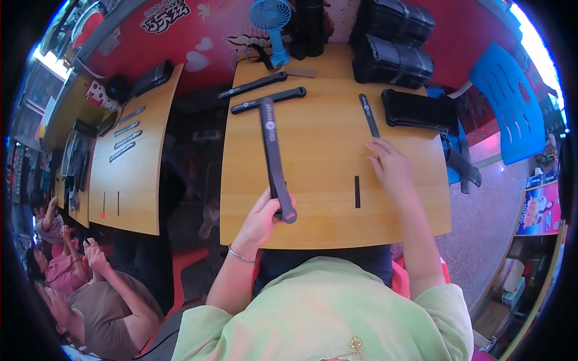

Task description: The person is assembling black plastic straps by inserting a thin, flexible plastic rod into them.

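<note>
My left hand (260,218) is closed round the near end of a long black strap (272,144) with rounded ends and pale printing. It is held up over the left part of the wooden table (319,144). Farther right, my right hand (392,167) has its fingertips at the near end of another black strap (368,113), which lies on the table. A short narrow black strip (357,192) rests nearer to me, left of my right forearm. Two more straps lie at the far left: one (251,85) behind the other (289,94).
A blue fan (276,45) stands at the back edge. Bundled black packs (392,63) are stacked at the back right, with a black pouch (415,109) before them. A blue chair (512,102) is to the right. People (114,301) sit by another table (135,174) at left.
</note>
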Available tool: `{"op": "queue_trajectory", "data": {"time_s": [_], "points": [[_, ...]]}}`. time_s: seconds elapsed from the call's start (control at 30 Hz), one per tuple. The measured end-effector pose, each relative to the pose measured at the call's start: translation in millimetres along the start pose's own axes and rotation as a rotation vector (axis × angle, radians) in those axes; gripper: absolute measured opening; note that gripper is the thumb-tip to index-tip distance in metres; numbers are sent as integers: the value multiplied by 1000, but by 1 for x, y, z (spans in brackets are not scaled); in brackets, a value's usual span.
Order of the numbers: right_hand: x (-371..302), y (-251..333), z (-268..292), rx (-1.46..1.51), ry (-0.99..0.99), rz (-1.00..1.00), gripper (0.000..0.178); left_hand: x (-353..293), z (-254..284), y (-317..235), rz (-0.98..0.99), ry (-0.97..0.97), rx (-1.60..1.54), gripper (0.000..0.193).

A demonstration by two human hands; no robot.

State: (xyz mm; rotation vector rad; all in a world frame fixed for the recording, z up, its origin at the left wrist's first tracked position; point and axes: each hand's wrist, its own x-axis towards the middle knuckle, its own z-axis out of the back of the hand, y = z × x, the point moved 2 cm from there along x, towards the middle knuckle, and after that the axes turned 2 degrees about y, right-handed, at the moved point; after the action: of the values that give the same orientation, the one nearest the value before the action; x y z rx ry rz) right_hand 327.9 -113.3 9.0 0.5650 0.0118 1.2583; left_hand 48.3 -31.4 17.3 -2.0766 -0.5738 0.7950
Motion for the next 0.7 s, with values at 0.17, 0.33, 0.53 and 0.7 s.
{"op": "queue_trajectory", "data": {"time_s": [0.17,0.33,0.53,0.7], "points": [[-1,-24,-17,-43,-46,-21,24,1,-4,2,-41,55,105,28],[-4,-36,-11,-48,-124,-41,25,7,-18,-3,-140,94,41,34],[-20,57,22,387,-144,312,50,16,-44,1,-120,9,-105,20],[-25,98,17,582,-72,331,44,20,-54,11,-160,44,-158,16]]}}
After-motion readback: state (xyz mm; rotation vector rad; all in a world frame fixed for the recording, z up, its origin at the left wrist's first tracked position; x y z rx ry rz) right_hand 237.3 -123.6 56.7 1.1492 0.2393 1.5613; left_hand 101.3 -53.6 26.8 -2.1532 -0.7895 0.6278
